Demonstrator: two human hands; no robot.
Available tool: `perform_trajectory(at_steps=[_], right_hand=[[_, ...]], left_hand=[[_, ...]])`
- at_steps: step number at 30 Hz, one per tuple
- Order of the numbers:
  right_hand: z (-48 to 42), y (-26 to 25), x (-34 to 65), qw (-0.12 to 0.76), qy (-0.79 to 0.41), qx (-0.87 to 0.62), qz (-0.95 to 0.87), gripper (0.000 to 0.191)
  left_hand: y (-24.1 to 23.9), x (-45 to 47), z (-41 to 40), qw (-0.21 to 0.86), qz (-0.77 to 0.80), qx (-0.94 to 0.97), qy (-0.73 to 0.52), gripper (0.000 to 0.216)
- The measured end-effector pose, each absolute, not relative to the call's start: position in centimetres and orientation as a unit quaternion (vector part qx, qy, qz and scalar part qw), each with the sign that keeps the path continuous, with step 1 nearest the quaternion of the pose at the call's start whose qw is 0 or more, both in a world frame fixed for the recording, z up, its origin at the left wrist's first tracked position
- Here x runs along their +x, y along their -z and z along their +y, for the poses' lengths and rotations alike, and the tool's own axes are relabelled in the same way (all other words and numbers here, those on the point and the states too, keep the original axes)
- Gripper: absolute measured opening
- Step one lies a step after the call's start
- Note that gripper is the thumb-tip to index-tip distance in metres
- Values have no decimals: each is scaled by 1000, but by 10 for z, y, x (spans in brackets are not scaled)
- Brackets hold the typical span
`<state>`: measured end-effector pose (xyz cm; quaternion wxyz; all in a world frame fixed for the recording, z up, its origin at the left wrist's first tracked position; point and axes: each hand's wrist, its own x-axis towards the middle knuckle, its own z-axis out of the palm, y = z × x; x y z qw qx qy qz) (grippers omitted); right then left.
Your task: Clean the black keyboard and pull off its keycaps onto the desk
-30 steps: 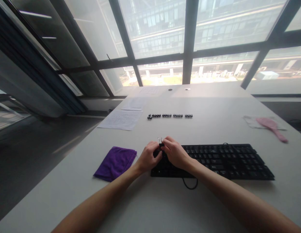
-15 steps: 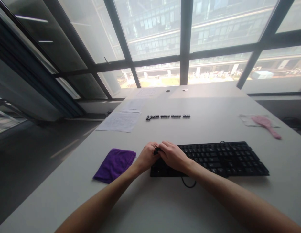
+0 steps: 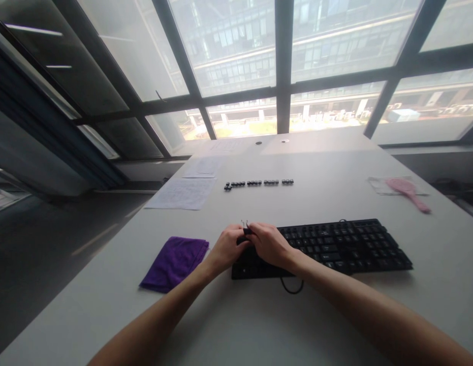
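Open table (image 3: 228,325) before the edge of your keyboard (image 3: 346,246), small tool (image 3: 246,231) tight between left hand (image 3: 227,247) and right hand (image 3: 272,245)

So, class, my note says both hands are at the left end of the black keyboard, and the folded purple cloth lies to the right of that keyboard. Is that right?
Not quite: the folded purple cloth lies to the left of the black keyboard, as the head view shows. The left hand and right hand are at the keyboard's left end, as stated.
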<state>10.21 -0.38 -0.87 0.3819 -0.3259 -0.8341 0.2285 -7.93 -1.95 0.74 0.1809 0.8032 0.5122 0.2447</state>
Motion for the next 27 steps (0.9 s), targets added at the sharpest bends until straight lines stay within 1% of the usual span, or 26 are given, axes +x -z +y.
perform_trajectory(at_steps=[3,8,11,15,21,25,27], right_hand=[[-4,8,103,391,-250,-313,-829,19],[-4,7,103,410,-283,-314,-808,19],[-3,6,103,425,-307,-321,-789,19],[-3,4,103,437,-323,-331,-771,18],[-3,7,101,441,-294,-335,-779,12],[-1,8,101,440,-313,-385,-748,12],[0,7,101,442,-342,-390,-732,11]], left_hand=[[-2,-79,-20,158,504,810,-253,8],[7,-76,-26,112,483,822,-281,15],[9,-74,-29,86,479,825,-288,15],[9,-72,-31,83,473,813,-329,12],[13,-74,-30,89,472,794,-374,11],[16,-78,-29,87,464,785,-402,28],[14,-78,-28,82,456,791,-399,26]])
